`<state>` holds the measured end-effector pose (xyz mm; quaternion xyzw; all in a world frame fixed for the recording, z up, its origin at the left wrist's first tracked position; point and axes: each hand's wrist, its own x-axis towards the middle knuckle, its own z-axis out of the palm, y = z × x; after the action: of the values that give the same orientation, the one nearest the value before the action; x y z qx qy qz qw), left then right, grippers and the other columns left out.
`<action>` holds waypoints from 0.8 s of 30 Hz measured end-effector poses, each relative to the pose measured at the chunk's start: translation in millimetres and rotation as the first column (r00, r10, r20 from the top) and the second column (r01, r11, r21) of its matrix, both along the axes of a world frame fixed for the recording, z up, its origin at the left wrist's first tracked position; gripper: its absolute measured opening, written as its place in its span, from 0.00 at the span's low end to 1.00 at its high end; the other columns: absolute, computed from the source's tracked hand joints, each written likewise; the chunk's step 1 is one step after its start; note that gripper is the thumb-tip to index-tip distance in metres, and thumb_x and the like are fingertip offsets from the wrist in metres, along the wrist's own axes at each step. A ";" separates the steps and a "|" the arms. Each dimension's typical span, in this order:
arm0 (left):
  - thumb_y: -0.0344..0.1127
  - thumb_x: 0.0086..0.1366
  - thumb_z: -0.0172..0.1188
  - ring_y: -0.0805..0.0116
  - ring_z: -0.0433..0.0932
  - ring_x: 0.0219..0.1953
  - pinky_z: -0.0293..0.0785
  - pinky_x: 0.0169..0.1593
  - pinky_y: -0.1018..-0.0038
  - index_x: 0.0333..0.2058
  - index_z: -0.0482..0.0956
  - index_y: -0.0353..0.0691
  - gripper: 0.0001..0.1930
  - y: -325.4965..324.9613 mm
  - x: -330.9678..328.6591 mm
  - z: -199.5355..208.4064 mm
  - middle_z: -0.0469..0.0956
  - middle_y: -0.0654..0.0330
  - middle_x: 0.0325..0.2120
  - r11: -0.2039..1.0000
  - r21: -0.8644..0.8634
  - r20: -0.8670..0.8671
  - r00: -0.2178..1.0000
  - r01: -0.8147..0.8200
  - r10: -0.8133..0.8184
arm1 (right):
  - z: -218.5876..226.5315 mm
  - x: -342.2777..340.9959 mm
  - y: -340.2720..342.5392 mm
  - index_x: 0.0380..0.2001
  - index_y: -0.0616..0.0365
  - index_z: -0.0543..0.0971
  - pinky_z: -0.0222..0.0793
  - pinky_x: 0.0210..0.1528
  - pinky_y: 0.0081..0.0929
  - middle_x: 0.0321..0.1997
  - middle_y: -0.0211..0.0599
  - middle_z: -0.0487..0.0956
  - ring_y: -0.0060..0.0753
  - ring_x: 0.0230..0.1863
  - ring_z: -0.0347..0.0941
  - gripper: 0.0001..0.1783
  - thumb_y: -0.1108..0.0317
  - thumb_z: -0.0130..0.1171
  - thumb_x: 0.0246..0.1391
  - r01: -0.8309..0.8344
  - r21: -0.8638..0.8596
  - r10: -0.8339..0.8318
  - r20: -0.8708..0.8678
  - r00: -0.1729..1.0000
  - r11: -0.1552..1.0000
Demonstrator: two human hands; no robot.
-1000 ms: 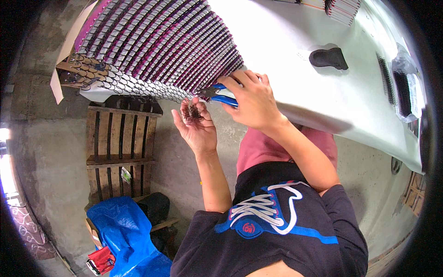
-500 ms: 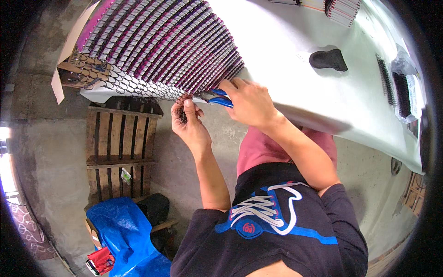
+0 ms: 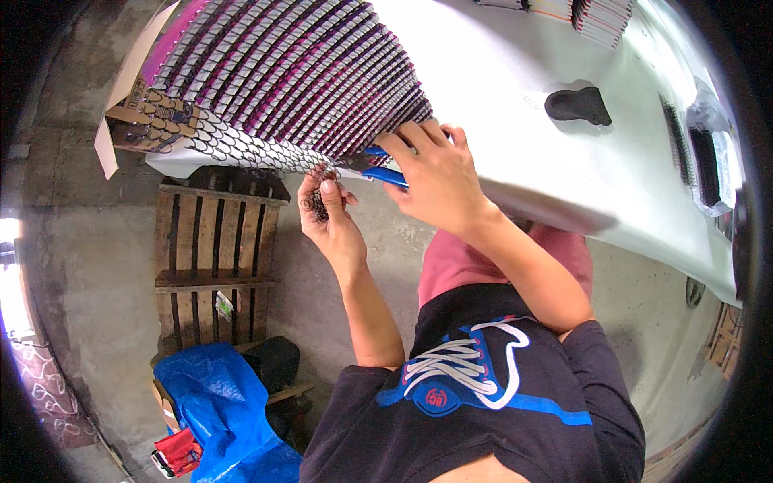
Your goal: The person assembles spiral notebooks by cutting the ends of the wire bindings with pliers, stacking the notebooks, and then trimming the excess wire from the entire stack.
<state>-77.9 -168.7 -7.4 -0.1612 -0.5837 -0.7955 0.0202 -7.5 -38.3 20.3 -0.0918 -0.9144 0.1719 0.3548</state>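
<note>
My right hand (image 3: 439, 173) grips a pair of blue-handled pliers (image 3: 385, 175), its handles spread apart. The pliers' dark jaws point left to the near corner of a large stack of spiral-bound books (image 3: 298, 76) with white and magenta edges and black wire coils. Just left of the jaws, my left hand (image 3: 332, 213) is closed, thumb against fingers, around a small clump of dark curly wire (image 3: 316, 207). Its fingertips are at the coil ends along the stack's near edge. Whether the jaws touch a coil is too small to tell.
The stack lies on a white-covered table (image 3: 499, 105), beside a cardboard box (image 3: 133, 105). A black flat object (image 3: 577, 105), more bound books (image 3: 600, 20) and a clear plastic bag with black coils (image 3: 708, 153) are to the right. Below left are a wooden pallet (image 3: 213, 274) and blue tarp (image 3: 213, 394).
My right hand has shifted slightly up and right, with its fingers spread wider, and the pliers' handles are farther apart. My left hand still holds the wire clump in nearly the same place.
</note>
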 end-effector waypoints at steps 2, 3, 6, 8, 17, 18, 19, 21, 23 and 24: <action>0.34 0.66 0.53 0.79 0.67 0.29 0.67 0.31 0.80 0.45 0.70 0.32 0.13 -0.6 0.6 0.1 0.73 0.61 0.36 1.000 0.005 0.000 1.000 0.015 -0.015 | 1.7 0.5 -0.7 0.38 0.50 0.74 0.63 0.40 0.37 0.34 0.32 0.73 0.34 0.38 0.72 0.21 0.61 0.64 0.36 -0.020 -0.027 0.021 0.064 0.998 0.999; 0.34 0.66 0.53 0.79 0.67 0.29 0.67 0.31 0.80 0.45 0.70 0.32 0.13 0.1 1.8 1.0 0.73 0.61 0.36 1.000 0.012 0.007 1.000 0.026 -0.026 | 2.1 0.8 -0.9 0.37 0.50 0.74 0.64 0.39 0.36 0.33 0.32 0.73 0.35 0.37 0.73 0.20 0.61 0.64 0.36 -0.028 -0.042 0.032 0.097 0.995 0.999; 0.35 0.66 0.53 0.78 0.69 0.30 0.68 0.31 0.80 0.45 0.70 0.33 0.13 1.8 3.0 2.1 0.73 0.62 0.35 0.999 0.042 0.018 1.000 0.022 -0.023 | 1.4 -1.2 -0.5 0.35 0.52 0.74 0.68 0.36 0.35 0.30 0.35 0.74 0.37 0.34 0.75 0.17 0.64 0.63 0.37 -0.057 -0.046 0.060 0.084 0.995 0.997; 0.35 0.66 0.53 0.79 0.70 0.31 0.68 0.31 0.81 0.45 0.71 0.35 0.13 5.6 4.6 2.7 0.73 0.63 0.35 0.998 0.060 0.028 1.000 0.000 -0.002 | -3.3 -3.7 0.2 0.38 0.51 0.73 0.69 0.37 0.36 0.32 0.36 0.75 0.41 0.34 0.75 0.21 0.66 0.64 0.36 -0.039 -0.151 0.074 0.230 0.970 0.988; 0.37 0.66 0.53 0.80 0.72 0.34 0.69 0.32 0.85 0.46 0.72 0.38 0.13 7.5 5.5 10.4 0.73 0.67 0.37 0.970 0.240 0.193 0.977 0.043 -0.091 | 7.0 7.2 3.5 0.43 0.49 0.73 0.65 0.44 0.37 0.38 0.34 0.74 0.40 0.41 0.72 0.26 0.66 0.65 0.35 -0.034 -0.146 0.049 0.102 0.994 0.989; 0.38 0.66 0.53 0.80 0.72 0.34 0.69 0.33 0.85 0.46 0.72 0.39 0.13 5.5 4.5 11.2 0.73 0.67 0.37 0.960 0.274 0.208 0.971 0.058 -0.118 | 9.5 8.6 3.4 0.44 0.48 0.73 0.63 0.45 0.37 0.39 0.33 0.74 0.39 0.43 0.71 0.27 0.65 0.65 0.35 -0.021 -0.113 0.028 0.059 0.998 0.993; 0.39 0.66 0.54 0.80 0.72 0.34 0.70 0.33 0.85 0.46 0.72 0.39 0.14 3.9 3.6 11.7 0.73 0.68 0.37 0.949 0.307 0.223 0.964 0.072 -0.146 | 11.4 8.0 2.9 0.44 0.48 0.73 0.62 0.46 0.37 0.39 0.33 0.74 0.38 0.44 0.70 0.27 0.65 0.66 0.34 -0.012 -0.106 0.019 0.067 0.998 0.994; 0.40 0.65 0.54 0.80 0.72 0.34 0.70 0.33 0.86 0.45 0.72 0.39 0.14 4.3 1.8 12.7 0.74 0.67 0.37 0.946 0.314 0.224 0.963 0.076 -0.152 | 15.3 5.9 0.8 0.45 0.47 0.73 0.60 0.48 0.37 0.40 0.32 0.73 0.36 0.47 0.68 0.29 0.63 0.66 0.34 0.017 -0.094 -0.009 0.080 0.997 0.995; 0.39 0.65 0.54 0.79 0.72 0.33 0.70 0.33 0.85 0.43 0.72 0.39 0.12 4.6 -0.3 12.2 0.74 0.66 0.37 0.945 0.318 0.211 0.966 0.075 -0.147 | 13.5 2.6 -1.0 0.45 0.47 0.73 0.60 0.48 0.37 0.40 0.31 0.73 0.35 0.47 0.68 0.28 0.63 0.66 0.34 0.008 -0.075 -0.002 0.078 0.997 0.997; 0.38 0.65 0.55 0.79 0.72 0.32 0.69 0.33 0.84 0.42 0.71 0.39 0.11 4.7 -1.7 11.0 0.74 0.65 0.36 0.945 0.319 0.196 0.970 0.073 -0.141 | 12.4 1.1 -1.7 0.45 0.47 0.73 0.60 0.48 0.37 0.40 0.31 0.73 0.35 0.47 0.69 0.28 0.62 0.66 0.34 0.003 -0.065 0.002 0.077 0.997 0.998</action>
<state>-79.6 -164.0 3.6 -0.1002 -0.4411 -0.8897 -0.0618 -6.5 -40.0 32.7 -0.1100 -0.9212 0.1980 0.3163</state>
